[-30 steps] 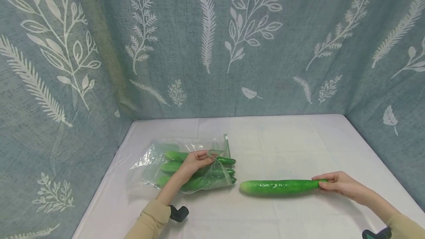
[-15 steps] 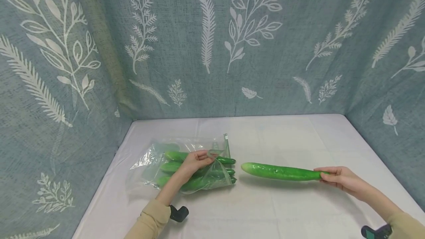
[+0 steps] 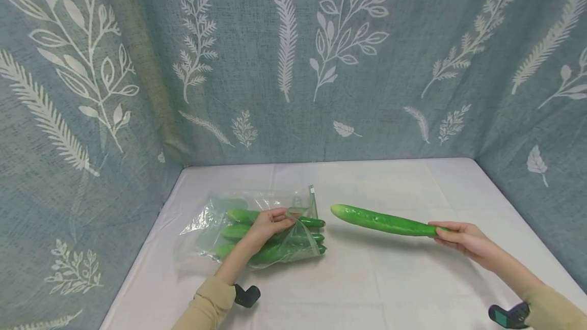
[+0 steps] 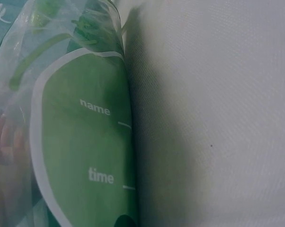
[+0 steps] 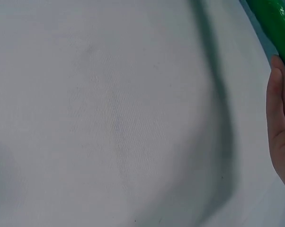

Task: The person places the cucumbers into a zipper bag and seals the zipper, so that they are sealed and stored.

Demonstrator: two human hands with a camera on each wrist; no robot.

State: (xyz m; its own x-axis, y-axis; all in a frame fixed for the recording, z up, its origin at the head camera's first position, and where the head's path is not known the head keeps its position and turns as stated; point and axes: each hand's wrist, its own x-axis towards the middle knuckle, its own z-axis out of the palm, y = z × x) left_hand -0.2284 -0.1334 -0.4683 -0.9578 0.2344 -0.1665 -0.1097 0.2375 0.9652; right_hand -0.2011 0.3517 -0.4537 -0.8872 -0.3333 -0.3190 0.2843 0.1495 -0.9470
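A clear zip bag point(image 3: 202, 223) lies on the left of the table with several cucumbers in it, their darker ends at its mouth on the right. My left hand point(image 3: 268, 225) pinches the upper film of the bag near that mouth. In the left wrist view, the bag's green label point(image 4: 85, 142) reads "name" and "time", and fingers point(image 4: 7, 137) show dimly through the film. My right hand point(image 3: 468, 241) grips a long cucumber point(image 3: 380, 220) by its narrow end. This cucumber is held above the table, its pale end pointing left toward the bag and raised a little.
A white cloth point(image 3: 367, 289) covers the table. Blue-green curtains point(image 3: 293, 65) with white leaf prints stand behind it and along both sides. Dark wrist devices are worn on the left wrist point(image 3: 247, 295) and the right wrist point(image 3: 509, 315).
The right hand has lifted the cucumber off the table and carried it away toward the back, its pale end now tilted up. The left hand and the bag have stayed in place.
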